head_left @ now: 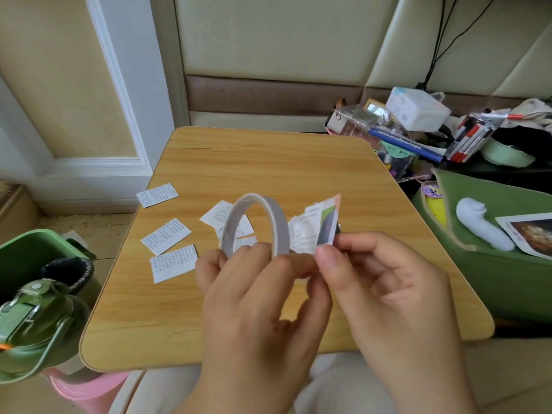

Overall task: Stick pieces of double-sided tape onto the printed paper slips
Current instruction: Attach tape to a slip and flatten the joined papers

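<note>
My left hand [254, 294] grips a thin white roll of double-sided tape [257, 225] by its lower rim, holding it upright above the wooden table [268, 162]. My right hand [382, 282] pinches a printed slip with a colour picture [319, 228] between thumb and forefinger, right beside the roll. Three printed paper slips lie flat on the table's left side: one far [157, 195], one middle [166, 236], one near [173, 263]. More slips [218, 215] lie behind the roll, partly hidden by it.
A green bin [38, 258] and a green bottle [33, 318] stand left of the table. A green pouch [495, 252] with a white object and a photo lies at right. Cluttered boxes and pens [418, 130] sit at the back right.
</note>
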